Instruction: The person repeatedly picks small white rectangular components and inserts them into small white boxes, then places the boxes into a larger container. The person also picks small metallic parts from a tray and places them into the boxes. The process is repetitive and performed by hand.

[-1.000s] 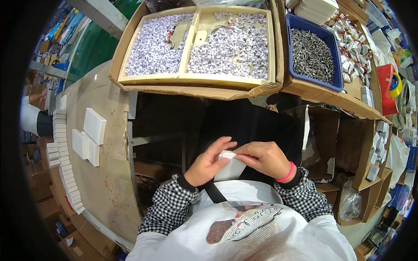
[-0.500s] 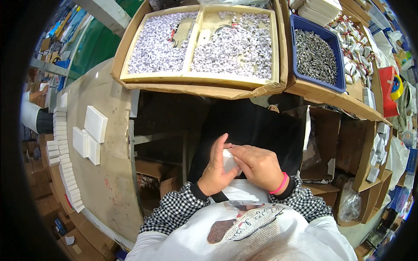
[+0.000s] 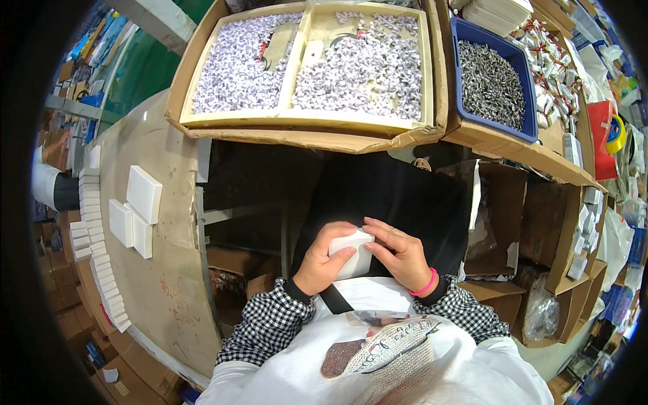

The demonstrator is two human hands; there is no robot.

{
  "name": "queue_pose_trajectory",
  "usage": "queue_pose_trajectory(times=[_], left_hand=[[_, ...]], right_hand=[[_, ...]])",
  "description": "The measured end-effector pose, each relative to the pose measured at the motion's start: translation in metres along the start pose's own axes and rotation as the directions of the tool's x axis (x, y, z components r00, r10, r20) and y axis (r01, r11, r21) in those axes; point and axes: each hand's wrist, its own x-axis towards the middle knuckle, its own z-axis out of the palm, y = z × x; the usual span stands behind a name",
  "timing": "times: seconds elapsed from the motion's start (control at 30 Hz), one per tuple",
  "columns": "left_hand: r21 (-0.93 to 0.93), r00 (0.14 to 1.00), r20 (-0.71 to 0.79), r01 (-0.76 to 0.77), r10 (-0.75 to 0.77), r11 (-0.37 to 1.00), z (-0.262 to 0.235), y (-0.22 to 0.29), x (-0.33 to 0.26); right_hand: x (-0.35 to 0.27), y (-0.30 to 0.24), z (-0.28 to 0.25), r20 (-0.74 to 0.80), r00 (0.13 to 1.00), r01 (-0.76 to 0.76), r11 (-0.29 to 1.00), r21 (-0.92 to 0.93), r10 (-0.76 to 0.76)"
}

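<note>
At the left of the frame, small white rectangular boxes (image 3: 144,194) lie on the brown cardboard tabletop (image 3: 169,297) near its curved edge. In the lower centre, the left hand (image 3: 322,260) and right hand (image 3: 403,255) pinch a small white cardboard box (image 3: 352,254) from both sides, fingers (image 3: 343,256) pressed on it. Its long axis runs top to bottom, slightly tilted. Open dark room lies above it.

A curved worktable (image 3: 145,283) of bare brown board lies at the left, with rows of small white boxes (image 3: 94,250) along its edge. Ahead stands a wide cardboard tray (image 3: 432,101) in two compartments, both full of small white pieces. To its right is a blue bin (image 3: 466,30) with dark small parts. Open cardboard cartons (image 3: 533,223) stand at the right. The light is even and bright.
</note>
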Motion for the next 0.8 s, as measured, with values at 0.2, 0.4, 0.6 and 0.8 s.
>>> queue_pose_trajectory(times=[0.2, 0.4, 0.6, 0.8], left_hand=[[0.057, 0.997, -0.013, -0.077, 0.078, 0.995, -0.001, -0.007, -0.004], [-0.107, 0.998, -0.055, -0.011, 0.005, 0.994, 0.001, -0.006, -0.005], [0.015, 0.991, -0.132, 0.035, -0.032, 0.999, 0.004, -0.009, -0.003], [-0.037, 0.96, -0.247, 0.126, -0.131, 0.991, 0.007, -0.007, 0.005]], right_hand=[[0.0, 0.007, 0.0, 0.021, 0.997, 0.075, 0.995, -0.069, -0.074], [0.0, 0.011, 0.004, -0.006, 1.0, -0.009, 0.998, 0.059, 0.009], [0.002, 0.024, 0.01, 0.007, 0.998, -0.061, 0.956, 0.287, 0.062], [0.013, 0.006, -0.008, -0.058, 0.991, 0.112, 0.99, -0.084, -0.117]])
